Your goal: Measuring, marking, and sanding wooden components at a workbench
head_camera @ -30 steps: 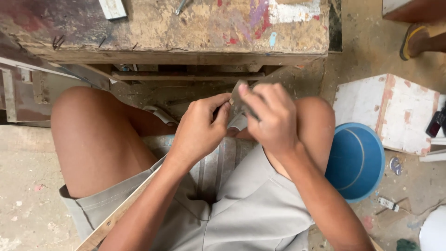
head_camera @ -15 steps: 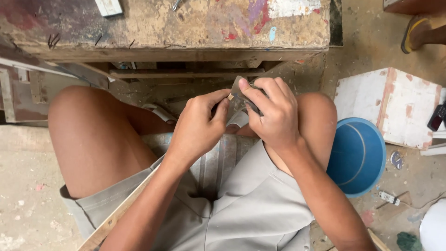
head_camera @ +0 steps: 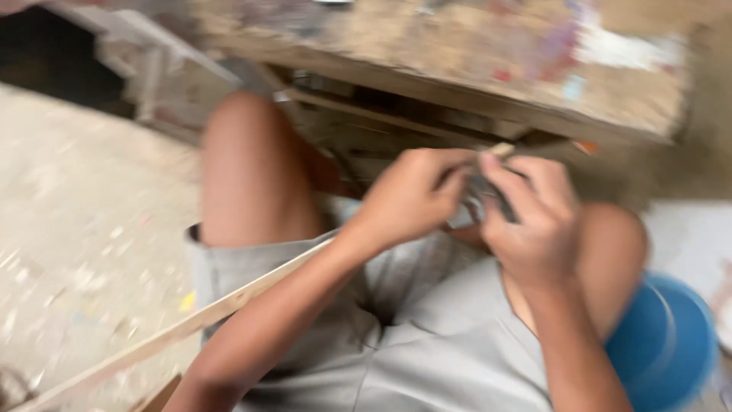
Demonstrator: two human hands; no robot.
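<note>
The view is blurred by motion. My left hand [head_camera: 408, 198] and my right hand [head_camera: 534, 221] are together over my lap, both closed on a small grey piece [head_camera: 482, 191] held between the fingers. A pale tip of it sticks up above my right fingers. I cannot tell what the piece is. I am seated with bare knees, in grey shorts and a grey shirt.
A worn, paint-stained wooden workbench [head_camera: 473, 61] stands just beyond my knees. A blue bucket [head_camera: 663, 343] sits by my right knee. A thin wooden strip [head_camera: 175, 332] runs diagonally under my left arm. Dusty concrete floor [head_camera: 76, 229] lies to the left.
The camera has swung left and tilted, so the scene shifted right and blurred. Both hands stay closed together on the small grey piece.
</note>
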